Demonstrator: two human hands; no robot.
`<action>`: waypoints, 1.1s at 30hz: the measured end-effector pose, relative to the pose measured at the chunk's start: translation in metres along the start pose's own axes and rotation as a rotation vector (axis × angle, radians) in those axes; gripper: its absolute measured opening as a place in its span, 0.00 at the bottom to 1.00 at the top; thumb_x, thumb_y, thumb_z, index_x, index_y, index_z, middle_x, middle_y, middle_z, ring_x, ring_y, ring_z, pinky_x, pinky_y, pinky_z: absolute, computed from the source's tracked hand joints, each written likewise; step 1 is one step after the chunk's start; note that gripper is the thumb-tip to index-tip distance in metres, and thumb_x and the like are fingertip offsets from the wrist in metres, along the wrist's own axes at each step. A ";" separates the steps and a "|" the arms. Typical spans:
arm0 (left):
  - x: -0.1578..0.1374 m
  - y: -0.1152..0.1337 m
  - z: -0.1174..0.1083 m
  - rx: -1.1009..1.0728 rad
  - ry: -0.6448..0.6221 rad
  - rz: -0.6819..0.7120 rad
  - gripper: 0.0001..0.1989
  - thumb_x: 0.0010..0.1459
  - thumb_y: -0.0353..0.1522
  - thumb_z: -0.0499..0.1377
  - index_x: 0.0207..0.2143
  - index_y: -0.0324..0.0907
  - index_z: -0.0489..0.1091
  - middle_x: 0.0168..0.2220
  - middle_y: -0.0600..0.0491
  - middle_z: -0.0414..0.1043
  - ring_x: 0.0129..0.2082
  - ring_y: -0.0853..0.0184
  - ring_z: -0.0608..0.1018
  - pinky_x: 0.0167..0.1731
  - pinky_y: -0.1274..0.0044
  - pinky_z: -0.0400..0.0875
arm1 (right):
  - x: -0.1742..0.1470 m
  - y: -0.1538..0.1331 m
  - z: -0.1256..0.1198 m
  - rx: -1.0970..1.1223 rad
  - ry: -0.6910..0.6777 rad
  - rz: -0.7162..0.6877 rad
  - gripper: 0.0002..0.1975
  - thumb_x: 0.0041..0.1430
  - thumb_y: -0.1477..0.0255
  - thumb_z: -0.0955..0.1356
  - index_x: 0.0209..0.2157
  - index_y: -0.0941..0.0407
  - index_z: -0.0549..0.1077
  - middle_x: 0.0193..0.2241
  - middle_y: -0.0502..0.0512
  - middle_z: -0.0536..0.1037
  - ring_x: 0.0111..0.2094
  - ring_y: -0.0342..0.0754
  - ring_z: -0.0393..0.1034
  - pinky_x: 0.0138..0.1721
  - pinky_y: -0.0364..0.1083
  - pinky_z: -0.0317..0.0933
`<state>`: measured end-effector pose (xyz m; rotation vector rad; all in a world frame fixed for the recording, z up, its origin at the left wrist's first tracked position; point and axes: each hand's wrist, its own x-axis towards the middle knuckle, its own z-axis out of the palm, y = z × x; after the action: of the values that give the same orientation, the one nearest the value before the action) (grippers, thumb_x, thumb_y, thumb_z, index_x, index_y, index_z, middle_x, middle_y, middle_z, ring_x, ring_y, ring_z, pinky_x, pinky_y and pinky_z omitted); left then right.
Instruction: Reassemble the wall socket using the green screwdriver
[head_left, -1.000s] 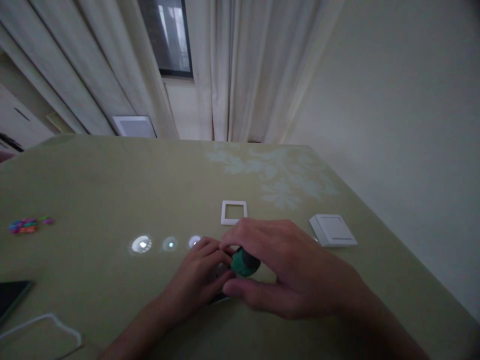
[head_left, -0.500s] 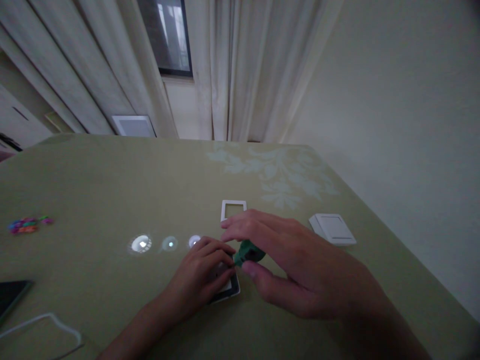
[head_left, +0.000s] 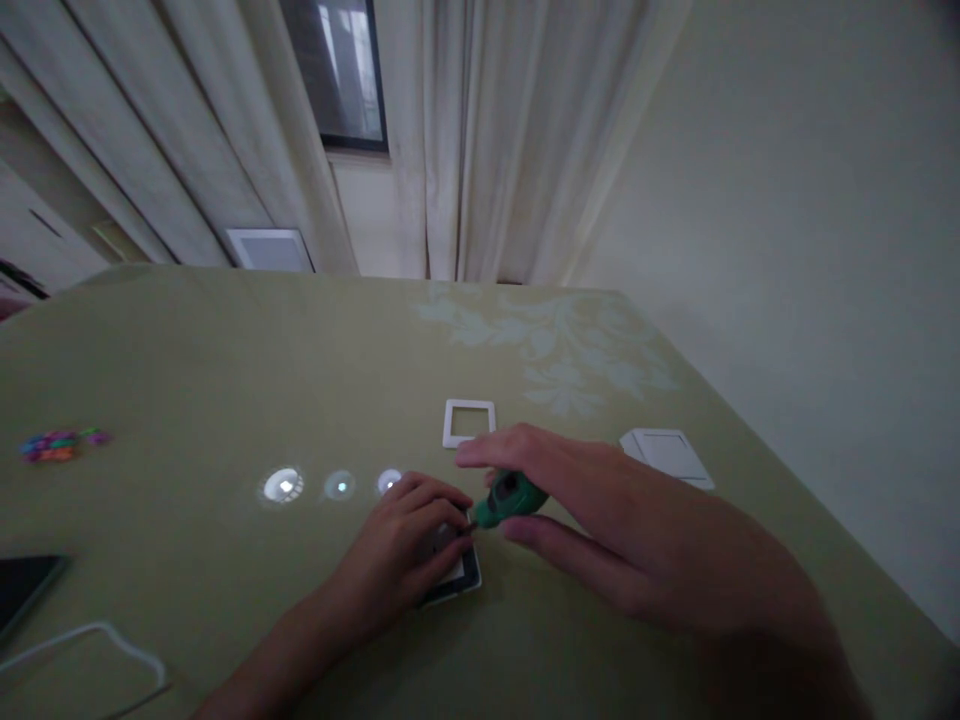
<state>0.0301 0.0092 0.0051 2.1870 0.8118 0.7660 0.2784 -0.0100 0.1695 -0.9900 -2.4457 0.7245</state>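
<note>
My right hand (head_left: 600, 515) grips a screwdriver (head_left: 517, 497) by its short green handle, thumb below and fingers above. Its metal shaft points left toward the fingertips of my left hand (head_left: 409, 545). That hand is closed over a small wall switch (head_left: 466, 578) with a dark underside edge and a pale rim, pressed against the table. My left fingers cover most of the switch, so I cannot see where the screwdriver's tip meets it. Just beyond my hands a white square frame (head_left: 448, 425) lies flat.
White switch plates (head_left: 671, 455) lie stacked beyond my right wrist on the green table (head_left: 300, 370). Small colourful pieces (head_left: 56, 446) are at far left. A dark flat device (head_left: 26, 590) and a white cable (head_left: 97, 632) lie near left. A wall borders the right edge.
My right hand and the screwdriver have shifted slightly right, and more of the green handle and the shaft shows. My left hand has stayed on the switch.
</note>
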 end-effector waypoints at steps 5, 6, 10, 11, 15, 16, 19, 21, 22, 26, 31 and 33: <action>-0.003 -0.004 0.003 -0.005 0.058 0.042 0.06 0.73 0.39 0.63 0.42 0.48 0.78 0.48 0.51 0.82 0.48 0.57 0.78 0.48 0.67 0.73 | 0.007 0.000 0.011 -0.089 0.039 -0.088 0.13 0.75 0.64 0.70 0.54 0.55 0.75 0.47 0.53 0.84 0.46 0.48 0.79 0.49 0.46 0.69; -0.004 -0.004 0.004 -0.011 0.064 0.051 0.07 0.73 0.40 0.63 0.42 0.48 0.78 0.47 0.51 0.82 0.47 0.57 0.78 0.47 0.67 0.73 | 0.009 0.000 0.015 -0.139 0.071 -0.099 0.13 0.75 0.61 0.71 0.51 0.56 0.76 0.42 0.52 0.84 0.42 0.48 0.79 0.45 0.46 0.68; -0.002 -0.003 0.002 -0.005 0.062 0.055 0.06 0.73 0.37 0.63 0.42 0.47 0.77 0.46 0.51 0.81 0.47 0.58 0.77 0.47 0.68 0.73 | 0.012 0.003 0.020 -0.192 0.154 -0.046 0.13 0.75 0.61 0.70 0.52 0.56 0.75 0.42 0.54 0.84 0.42 0.50 0.79 0.44 0.48 0.68; -0.002 -0.002 0.001 0.000 0.057 0.052 0.04 0.73 0.35 0.62 0.42 0.47 0.77 0.46 0.51 0.81 0.47 0.58 0.77 0.47 0.68 0.73 | 0.012 0.003 0.018 -0.167 0.152 -0.029 0.15 0.75 0.63 0.70 0.56 0.56 0.73 0.47 0.56 0.83 0.47 0.51 0.79 0.48 0.48 0.69; 0.001 -0.001 0.000 0.009 0.015 0.034 0.02 0.72 0.32 0.63 0.43 0.47 0.76 0.48 0.51 0.81 0.49 0.57 0.77 0.49 0.66 0.73 | 0.009 0.006 0.010 -0.070 0.089 -0.066 0.18 0.77 0.70 0.68 0.64 0.56 0.68 0.58 0.58 0.80 0.58 0.50 0.75 0.59 0.48 0.66; 0.001 -0.001 0.000 0.008 0.016 0.032 0.02 0.72 0.32 0.62 0.44 0.47 0.77 0.48 0.51 0.81 0.49 0.57 0.77 0.50 0.66 0.73 | 0.009 0.006 0.011 -0.063 0.086 -0.088 0.16 0.77 0.70 0.68 0.62 0.56 0.70 0.55 0.56 0.82 0.56 0.48 0.76 0.58 0.46 0.67; 0.000 -0.002 0.002 0.003 0.027 0.024 0.04 0.73 0.35 0.62 0.43 0.47 0.77 0.50 0.51 0.81 0.51 0.56 0.77 0.50 0.65 0.73 | 0.013 0.008 0.016 -0.124 0.164 -0.133 0.10 0.75 0.66 0.71 0.51 0.56 0.75 0.43 0.51 0.83 0.44 0.46 0.79 0.45 0.44 0.67; -0.002 -0.003 0.003 0.006 0.025 0.015 0.04 0.73 0.35 0.62 0.43 0.48 0.77 0.51 0.50 0.81 0.52 0.56 0.77 0.51 0.65 0.74 | 0.015 0.009 0.021 -0.185 0.237 -0.147 0.12 0.74 0.62 0.72 0.46 0.56 0.75 0.37 0.51 0.82 0.38 0.46 0.78 0.38 0.45 0.65; -0.002 -0.002 0.003 0.010 0.028 0.016 0.03 0.73 0.35 0.62 0.44 0.48 0.77 0.51 0.50 0.81 0.52 0.56 0.77 0.50 0.65 0.74 | 0.016 0.010 0.022 -0.203 0.261 -0.145 0.13 0.73 0.60 0.72 0.45 0.56 0.76 0.36 0.51 0.82 0.37 0.46 0.78 0.37 0.45 0.64; -0.002 0.000 0.001 0.027 0.068 0.046 0.04 0.72 0.34 0.63 0.46 0.47 0.77 0.48 0.50 0.81 0.49 0.57 0.78 0.49 0.66 0.75 | 0.015 0.010 0.022 -0.122 0.184 -0.062 0.17 0.75 0.63 0.70 0.59 0.56 0.72 0.49 0.57 0.84 0.47 0.50 0.80 0.47 0.46 0.69; -0.001 0.001 0.000 0.030 0.039 0.028 0.05 0.72 0.34 0.62 0.41 0.46 0.77 0.48 0.49 0.81 0.49 0.57 0.77 0.48 0.66 0.75 | 0.012 0.008 0.015 -0.009 0.077 -0.036 0.24 0.77 0.72 0.67 0.69 0.54 0.63 0.66 0.60 0.75 0.64 0.51 0.72 0.63 0.49 0.65; -0.002 0.000 0.000 0.028 0.042 0.029 0.07 0.73 0.36 0.62 0.41 0.46 0.78 0.48 0.49 0.81 0.49 0.56 0.78 0.48 0.65 0.75 | 0.013 0.008 0.016 -0.004 0.074 -0.075 0.19 0.77 0.69 0.68 0.65 0.54 0.67 0.60 0.57 0.80 0.59 0.48 0.75 0.61 0.47 0.66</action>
<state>0.0295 0.0078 0.0046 2.2183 0.8177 0.8228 0.2651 -0.0010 0.1545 -0.9050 -2.4073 0.6474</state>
